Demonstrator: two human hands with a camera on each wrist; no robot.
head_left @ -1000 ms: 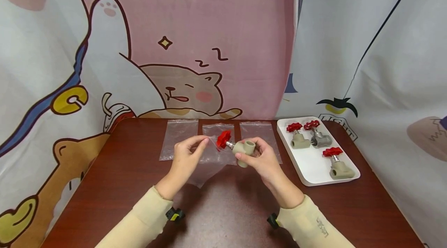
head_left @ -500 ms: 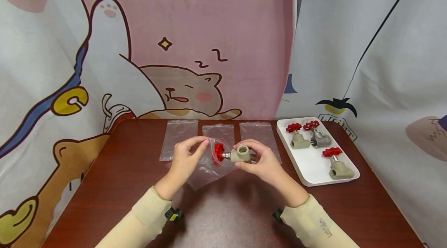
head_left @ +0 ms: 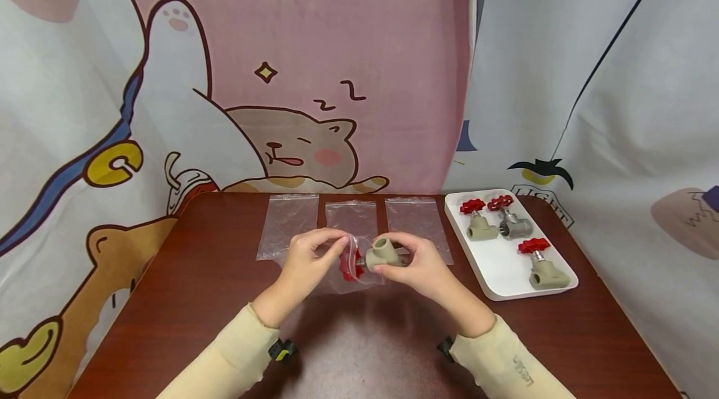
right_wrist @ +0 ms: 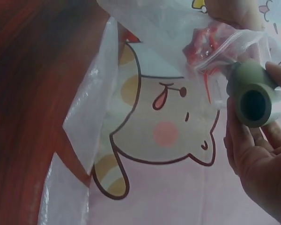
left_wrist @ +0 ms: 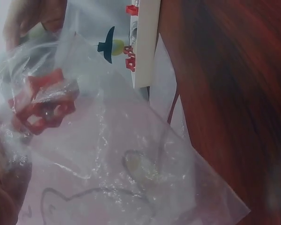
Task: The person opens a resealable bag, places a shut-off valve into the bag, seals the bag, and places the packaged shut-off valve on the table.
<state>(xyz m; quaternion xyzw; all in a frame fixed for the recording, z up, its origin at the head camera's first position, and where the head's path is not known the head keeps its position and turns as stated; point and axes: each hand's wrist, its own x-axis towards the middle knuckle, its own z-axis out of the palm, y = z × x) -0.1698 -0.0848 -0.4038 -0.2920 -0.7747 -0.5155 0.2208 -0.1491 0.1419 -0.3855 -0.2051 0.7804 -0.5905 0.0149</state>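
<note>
My left hand (head_left: pixel 311 260) pinches the mouth of a clear zip bag (left_wrist: pixel 98 140) between thumb and fingers. My right hand (head_left: pixel 420 261) grips the grey-green body of a pipe valve (head_left: pixel 383 253) with a red handwheel. In the left wrist view the red handwheel (left_wrist: pixel 46 101) lies behind the bag's film, inside its mouth. The valve body (right_wrist: pixel 253 96) is outside the bag, its round open end facing the right wrist camera. Part of the body is hidden behind my right fingers.
A white tray (head_left: pixel 494 274) at the right holds several similar red-wheeled valves. Three flat clear zip bags lie along the back of the brown table (head_left: pixel 196 299), the left one (head_left: pixel 289 224) partly behind my left hand. A printed cloth hangs behind the table.
My right hand has turned the valve and moved its red handwheel left and down into the bag's mouth. My left hand, still pinching the bag, has shifted slightly right.
</note>
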